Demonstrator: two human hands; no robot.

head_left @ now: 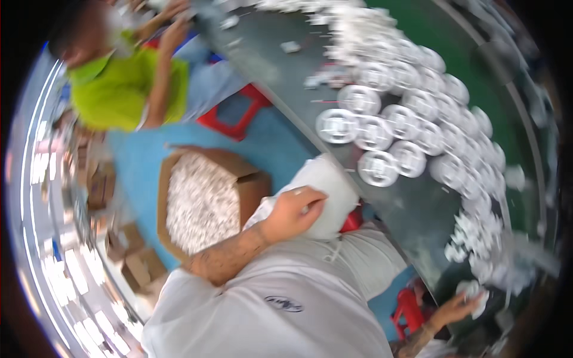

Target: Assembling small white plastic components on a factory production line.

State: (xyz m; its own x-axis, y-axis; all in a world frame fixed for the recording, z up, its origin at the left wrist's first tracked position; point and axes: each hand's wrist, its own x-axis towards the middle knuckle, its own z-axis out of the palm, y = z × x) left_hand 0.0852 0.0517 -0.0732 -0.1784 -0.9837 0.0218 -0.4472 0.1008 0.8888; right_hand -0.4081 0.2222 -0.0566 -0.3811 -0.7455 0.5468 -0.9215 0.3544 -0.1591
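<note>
My left hand (pixel 293 213) hovers over or rests on my left thigh (pixel 334 203), its fingers curled inward. What they hold, if anything, I cannot make out. Far to the right, at the table's edge, my right hand (pixel 455 309) grips a white plastic part (pixel 473 295), blurred in outline. Just beyond it lies a heap of small white plastic pieces (pixel 474 235). Many round white discs with cut-out centres (pixel 378 168) spread across the dark table (pixel 400 209), overlapping toward the far side.
At my left stands an open carton (pixel 163 209) filled with small white pieces. A person in a yellow-green shirt (pixel 122 89) sits further along the table. Red stools (pixel 242 122) stand on the blue floor; more cartons (pixel 140 268) are at far left. A green strip (pixel 519 155) runs behind the discs.
</note>
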